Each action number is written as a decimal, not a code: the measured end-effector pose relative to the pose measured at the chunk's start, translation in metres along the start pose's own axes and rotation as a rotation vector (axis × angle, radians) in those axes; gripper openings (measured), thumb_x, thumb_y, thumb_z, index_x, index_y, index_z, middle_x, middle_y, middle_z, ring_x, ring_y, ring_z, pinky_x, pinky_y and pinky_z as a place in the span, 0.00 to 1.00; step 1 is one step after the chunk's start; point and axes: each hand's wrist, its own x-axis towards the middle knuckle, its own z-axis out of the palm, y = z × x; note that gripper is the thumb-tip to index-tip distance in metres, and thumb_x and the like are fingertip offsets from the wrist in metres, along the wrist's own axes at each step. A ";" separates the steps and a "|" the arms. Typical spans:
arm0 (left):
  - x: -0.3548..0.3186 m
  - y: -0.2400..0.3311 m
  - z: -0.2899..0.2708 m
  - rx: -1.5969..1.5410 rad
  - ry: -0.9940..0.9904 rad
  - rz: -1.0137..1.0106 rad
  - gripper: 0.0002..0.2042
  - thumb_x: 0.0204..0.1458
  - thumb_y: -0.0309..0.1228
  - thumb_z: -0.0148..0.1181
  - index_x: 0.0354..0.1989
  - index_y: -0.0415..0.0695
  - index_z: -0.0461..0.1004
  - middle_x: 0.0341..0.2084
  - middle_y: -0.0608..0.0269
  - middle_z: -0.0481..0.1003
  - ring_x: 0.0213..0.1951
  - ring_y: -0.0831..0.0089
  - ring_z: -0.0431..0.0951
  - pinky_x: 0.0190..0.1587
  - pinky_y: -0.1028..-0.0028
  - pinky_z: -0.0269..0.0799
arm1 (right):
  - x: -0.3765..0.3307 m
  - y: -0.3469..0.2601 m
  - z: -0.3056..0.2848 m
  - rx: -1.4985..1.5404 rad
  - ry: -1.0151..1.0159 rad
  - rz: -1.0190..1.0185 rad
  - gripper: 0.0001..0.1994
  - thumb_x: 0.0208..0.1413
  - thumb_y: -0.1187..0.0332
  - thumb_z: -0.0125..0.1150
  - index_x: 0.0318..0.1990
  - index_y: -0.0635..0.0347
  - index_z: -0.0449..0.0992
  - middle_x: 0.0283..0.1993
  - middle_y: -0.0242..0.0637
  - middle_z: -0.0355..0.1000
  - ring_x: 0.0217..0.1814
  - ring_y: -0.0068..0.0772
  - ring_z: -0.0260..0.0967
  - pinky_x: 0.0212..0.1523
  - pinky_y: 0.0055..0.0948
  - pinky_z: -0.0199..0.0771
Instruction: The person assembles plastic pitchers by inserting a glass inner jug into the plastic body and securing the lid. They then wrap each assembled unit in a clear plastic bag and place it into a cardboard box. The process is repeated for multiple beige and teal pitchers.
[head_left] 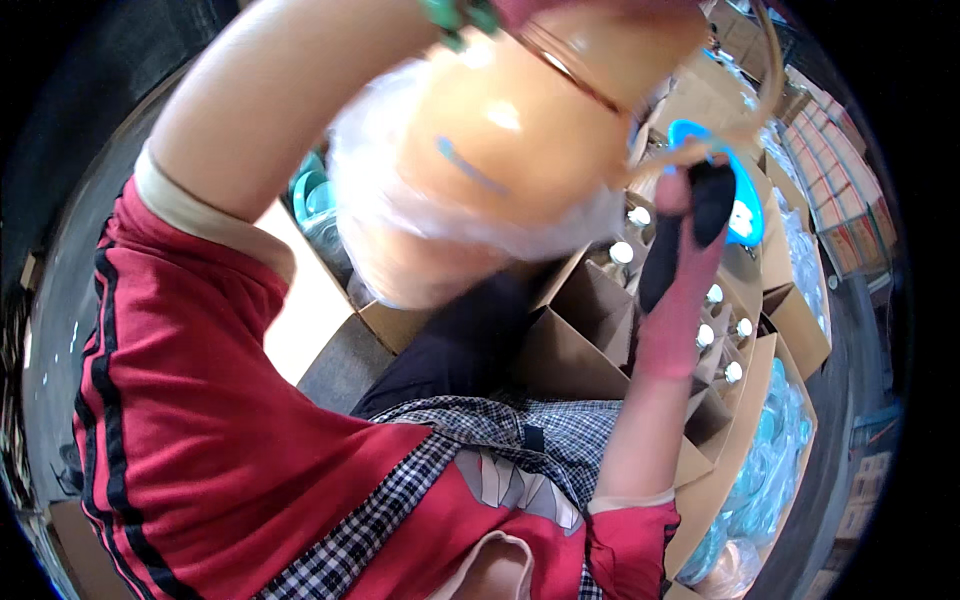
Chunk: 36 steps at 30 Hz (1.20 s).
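Note:
A large, shiny orange plastic container [520,120], with a tan curved handle [765,90], is raised in front of me, blurred by motion. Cloudy clear plastic wrap [375,150] hangs around its lower part. My left arm reaches up to its top, with a green band [460,15] at the wrist. Only a dark pink patch of my left hand [525,8] shows at the upper edge; its fingers are out of sight. My right hand [690,210], in a pink and black glove, is closed around the lower end of the handle. Behind it shows a bright blue, rounded object [742,200].
Below my right hand stands a divided cardboard box [590,310] with several white-capped bottles [705,335]. An open carton of bluish plastic-wrapped items [765,470] lies to the right. Teal items [318,200] sit at left. Stacked cartons [835,170] stand far right.

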 end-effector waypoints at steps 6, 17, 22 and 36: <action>0.011 0.052 0.051 -0.856 0.912 0.468 0.18 0.38 0.24 0.55 0.41 0.37 0.65 0.36 0.48 0.70 0.36 0.64 0.73 0.37 0.72 0.70 | 0.001 -0.008 -0.121 -0.322 0.159 0.079 0.19 0.56 0.58 0.44 0.45 0.65 0.67 0.44 0.37 0.66 0.44 0.25 0.63 0.44 0.25 0.63; -0.128 0.210 0.268 -1.486 -0.468 0.541 0.50 0.26 0.42 0.70 0.59 0.39 0.44 0.53 0.44 0.53 0.56 0.52 0.54 0.57 0.65 0.51 | -0.097 -0.033 -0.222 -0.579 0.383 0.155 0.18 0.55 0.61 0.45 0.48 0.64 0.65 0.47 0.38 0.64 0.47 0.25 0.61 0.46 0.25 0.62; -0.107 0.136 0.354 -1.210 0.034 0.351 0.09 0.45 0.23 0.46 0.33 0.43 0.71 0.30 0.57 0.72 0.32 0.60 0.71 0.38 0.67 0.67 | -0.129 -0.057 -0.242 -0.682 0.458 0.209 0.18 0.55 0.61 0.46 0.48 0.64 0.64 0.48 0.39 0.63 0.48 0.26 0.60 0.47 0.26 0.61; -0.041 0.189 0.182 -1.805 0.109 0.473 0.39 0.33 0.35 0.66 0.56 0.39 0.52 0.55 0.50 0.56 0.57 0.62 0.55 0.58 0.70 0.49 | -0.121 -0.027 -0.265 -0.434 0.515 0.396 0.20 0.54 0.62 0.46 0.50 0.65 0.62 0.52 0.41 0.60 0.53 0.27 0.57 0.51 0.27 0.58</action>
